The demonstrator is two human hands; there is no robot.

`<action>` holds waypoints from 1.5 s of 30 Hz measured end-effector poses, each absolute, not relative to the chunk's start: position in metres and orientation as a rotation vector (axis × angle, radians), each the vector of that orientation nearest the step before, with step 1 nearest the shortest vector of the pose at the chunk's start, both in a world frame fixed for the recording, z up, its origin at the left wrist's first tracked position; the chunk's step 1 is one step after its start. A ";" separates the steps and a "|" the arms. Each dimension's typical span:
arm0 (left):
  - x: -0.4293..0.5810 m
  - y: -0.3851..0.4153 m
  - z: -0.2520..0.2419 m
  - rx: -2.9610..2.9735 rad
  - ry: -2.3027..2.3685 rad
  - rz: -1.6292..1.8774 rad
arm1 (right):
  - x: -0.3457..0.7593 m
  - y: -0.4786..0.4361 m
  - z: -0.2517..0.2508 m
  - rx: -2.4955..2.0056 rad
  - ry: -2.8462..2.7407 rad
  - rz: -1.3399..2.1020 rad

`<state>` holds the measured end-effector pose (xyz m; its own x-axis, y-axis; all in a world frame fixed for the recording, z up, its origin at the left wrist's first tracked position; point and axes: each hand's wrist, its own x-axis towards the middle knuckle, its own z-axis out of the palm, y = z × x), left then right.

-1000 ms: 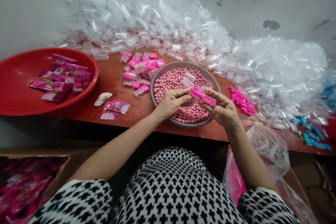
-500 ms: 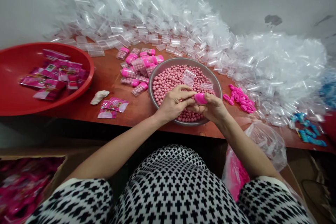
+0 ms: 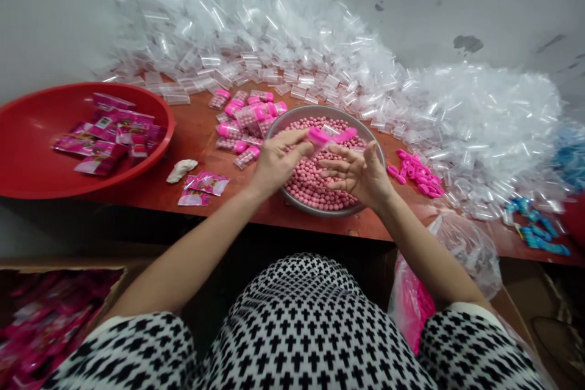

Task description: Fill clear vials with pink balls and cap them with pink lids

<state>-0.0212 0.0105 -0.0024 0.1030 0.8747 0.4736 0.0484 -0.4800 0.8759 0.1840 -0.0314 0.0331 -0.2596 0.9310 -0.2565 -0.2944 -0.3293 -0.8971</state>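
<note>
Over a grey bowl (image 3: 336, 213) of pink beads (image 3: 311, 180), my left hand (image 3: 278, 161) pinches a bright pink cap (image 3: 319, 136) between thumb and fingers. Motion blurs the cap, so I cannot tell whether a clear tube is joined to it. A second bright pink shape (image 3: 346, 136) appears just to its right, also smeared. My right hand (image 3: 361, 173) is open over the beads, palm turned up and fingers spread, with nothing gripped. Left of the bowl lie several bead-filled tubes with pink caps (image 3: 249, 116).
Clear empty tubes (image 3: 283, 42) are heaped along the wall. Loose pink caps (image 3: 418, 173) lie right of the bowl. A red basin (image 3: 27, 161) of pink packets stands left, near a white lump (image 3: 181, 170) and flat packets (image 3: 205, 184). A plastic bag (image 3: 470, 250) hangs at the front edge.
My hands have parted. My left hand has moved left and up with the pink cap, while my right hand has opened and let go. The camera view has shifted slightly.
</note>
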 end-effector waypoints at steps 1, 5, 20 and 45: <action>-0.035 0.022 0.000 1.648 0.977 1.479 | 0.192 -0.031 0.035 -1.051 -0.953 1.688; -0.082 0.067 0.007 1.776 1.206 1.567 | 0.221 -0.033 0.033 -1.132 -1.003 1.483; -0.069 0.091 0.020 2.159 1.416 1.309 | 0.276 -0.044 0.018 -1.369 -1.071 1.162; -0.112 0.067 -0.018 1.665 1.494 1.457 | 0.199 -0.023 0.037 -1.343 -1.544 0.961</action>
<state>-0.1123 0.0665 -0.0182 -0.1552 0.9082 0.3888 0.4116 -0.2983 0.8612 0.1991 -0.0230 0.0367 -0.0592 0.9918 0.1134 0.3360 0.1268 -0.9333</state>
